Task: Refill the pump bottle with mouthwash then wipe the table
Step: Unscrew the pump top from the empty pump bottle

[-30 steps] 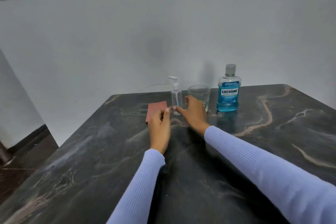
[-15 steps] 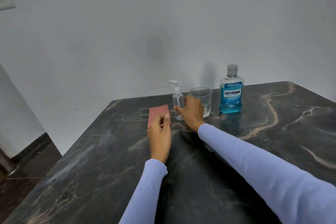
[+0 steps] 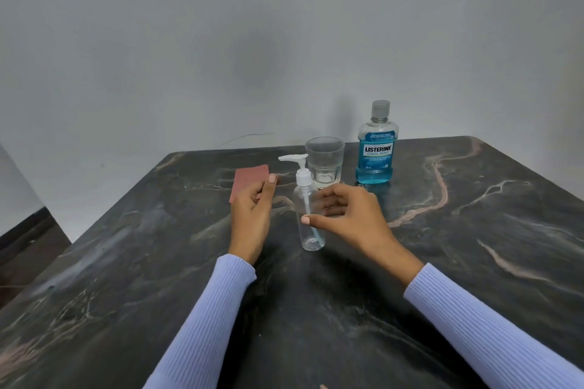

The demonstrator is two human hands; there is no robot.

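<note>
Now brings pump bottle (image 3: 313, 237) forward from beside glass (image 3: 324, 161) onto open bench (image 3: 442, 262), right hand (image 3: 350, 215) curled round it, left hand (image 3: 252, 215) at cloth (image 3: 249, 175), hold unclear; uncapping likely next.

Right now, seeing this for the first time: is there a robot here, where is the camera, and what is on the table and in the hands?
There is no machine: the grip here is a person's two bare hands in pale blue sleeves. The one picture comes from a camera worn on the head, looking forward and down. On the dark marble table stand a clear, seemingly empty pump bottle, a glass behind it, and a capped bottle of blue mouthwash. The right hand curls round the pump bottle, thumb in front, fingers behind. The left hand lies at the near edge of a reddish cloth, thumb on it; whether it pinches the cloth I cannot tell.
</note>
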